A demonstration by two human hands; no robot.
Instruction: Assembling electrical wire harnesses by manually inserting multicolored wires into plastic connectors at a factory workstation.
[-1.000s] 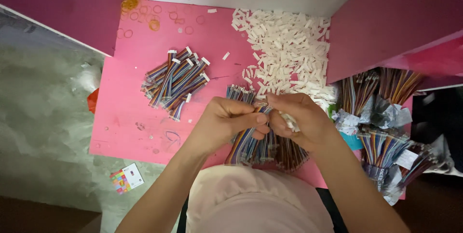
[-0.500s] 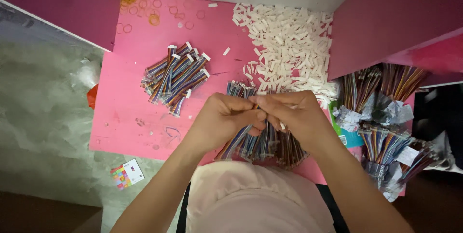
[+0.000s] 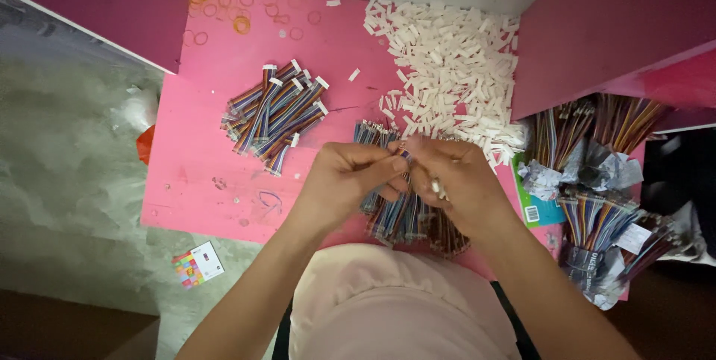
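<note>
Fingers of our left hand (image 3: 350, 177) and right hand (image 3: 451, 177) close together, pinching one thin multicoloured ribbon cable end (image 3: 403, 156) between them. Our right hand also holds small white plastic connectors (image 3: 436, 187). Both hover over the loose pile of multicoloured cables (image 3: 406, 218) on the pink tabletop (image 3: 201, 174).

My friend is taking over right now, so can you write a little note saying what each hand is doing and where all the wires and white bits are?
Left hand: pinching the end of a multicoloured wire strip above the table.
Right hand: meeting it at the same wire end, with a small white piece in the fingers.
Loose wire strips lie under the hands.
White connector pile is behind the hands.
Done: a heap of wires with white ends lies to the left on the pink table.
Left: the strips under the hands, plus bagged bundles at right.
</note>
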